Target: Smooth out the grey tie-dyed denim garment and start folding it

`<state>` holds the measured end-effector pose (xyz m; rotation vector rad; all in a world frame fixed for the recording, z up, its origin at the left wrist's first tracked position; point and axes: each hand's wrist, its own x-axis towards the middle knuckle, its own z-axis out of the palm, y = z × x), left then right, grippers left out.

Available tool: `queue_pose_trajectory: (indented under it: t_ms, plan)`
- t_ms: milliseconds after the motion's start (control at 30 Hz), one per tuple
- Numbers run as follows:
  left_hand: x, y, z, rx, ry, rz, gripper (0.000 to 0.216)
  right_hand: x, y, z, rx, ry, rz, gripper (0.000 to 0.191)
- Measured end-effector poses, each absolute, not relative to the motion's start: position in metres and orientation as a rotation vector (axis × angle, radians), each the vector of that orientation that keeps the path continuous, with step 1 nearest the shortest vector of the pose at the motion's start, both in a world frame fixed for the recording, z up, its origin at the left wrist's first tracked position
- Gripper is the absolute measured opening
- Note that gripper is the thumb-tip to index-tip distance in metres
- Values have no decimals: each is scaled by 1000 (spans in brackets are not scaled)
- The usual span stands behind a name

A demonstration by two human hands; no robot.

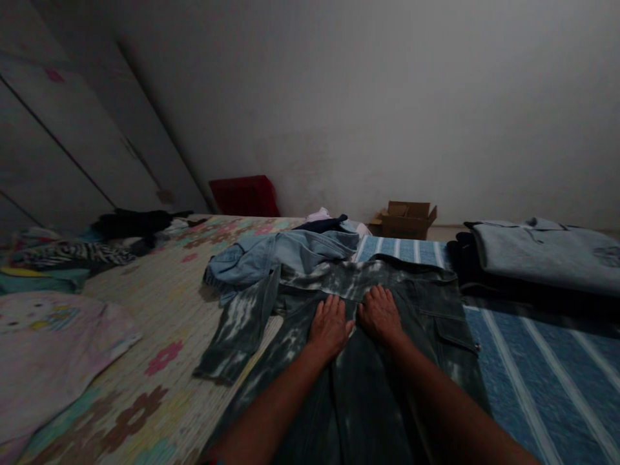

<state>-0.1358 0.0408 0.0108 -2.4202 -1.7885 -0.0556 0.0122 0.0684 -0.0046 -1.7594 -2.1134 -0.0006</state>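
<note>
A dark, bleach-washed denim jacket (416, 303) lies spread out in front of me on the bed. My left hand (330, 326) lies flat on its middle with fingers stretched out. My right hand (380, 313) presses flat beside it, fingers apart, the two hands almost touching. The jacket's left sleeve (239, 329) stretches out to the left over the flowered cover. A lighter blue denim garment (271, 255) lies crumpled just behind the jacket.
The bed has a flowered cover (159, 361) on the left and a blue striped sheet (542, 381) on the right. Folded grey and dark clothes (537, 258) are stacked at right. Loose clothes (77, 255) lie at left. A cardboard box (407, 219) and red crate (245, 196) stand by the wall.
</note>
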Motion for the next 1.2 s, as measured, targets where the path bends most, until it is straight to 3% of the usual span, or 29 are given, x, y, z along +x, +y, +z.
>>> queue_pose_trajectory:
  t_ms: [867, 1000, 1200]
  plan:
    - [-137, 39, 5, -2413, -1939, -167, 47, -12, 76, 11, -1566, -2302, 150, 33]
    - [-144, 40, 17, -2484, -1935, -210, 51, -22, 73, 8, -1498, -2348, 193, 34]
    - [-160, 83, 61, -2430, -1894, -238, 40, -22, 66, 3, -1485, -2359, 163, 42]
